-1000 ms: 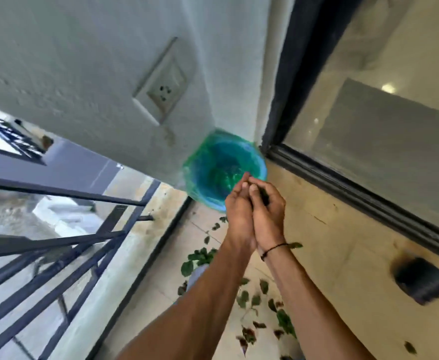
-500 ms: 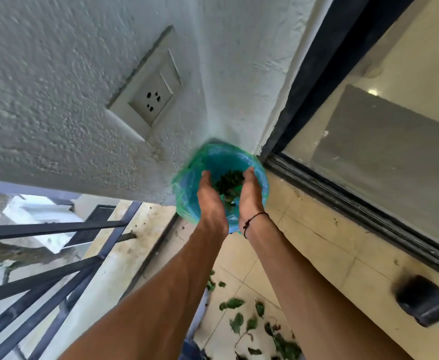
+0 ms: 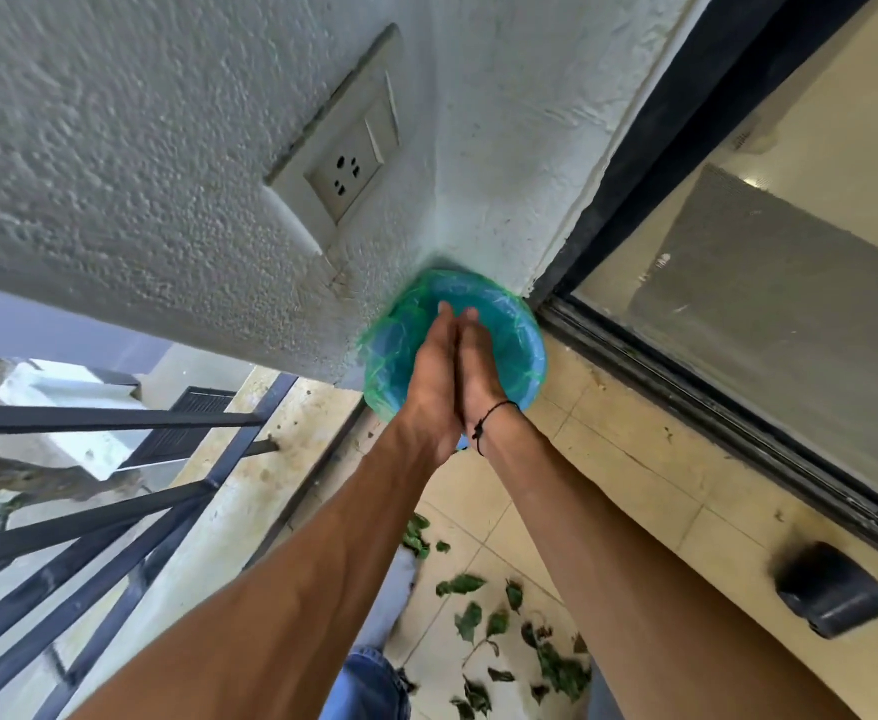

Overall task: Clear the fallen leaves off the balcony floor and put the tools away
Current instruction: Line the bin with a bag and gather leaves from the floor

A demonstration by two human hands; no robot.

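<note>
A blue bin lined with a green bag (image 3: pixel 517 350) stands in the corner where the white wall meets the sliding door. My left hand (image 3: pixel 434 376) and my right hand (image 3: pixel 478 371) are pressed palm to palm over its mouth, fingers straight and pointing into it. No leaves show between the palms. Green fallen leaves (image 3: pixel 499 626) lie scattered on the tiled floor behind my arms. A dark brush head with an orange handle (image 3: pixel 831 597) lies on the floor at the right.
A wall socket (image 3: pixel 346 168) sits above the bin. The black door frame and glass (image 3: pixel 738 387) run along the right. A dark metal railing (image 3: pixel 115 517) closes the balcony at the left. My jeans (image 3: pixel 369 683) show at the bottom.
Half a second ago my hands were apart over the bin with leaves between them. Now the palms are together and the leaves are out of sight.
</note>
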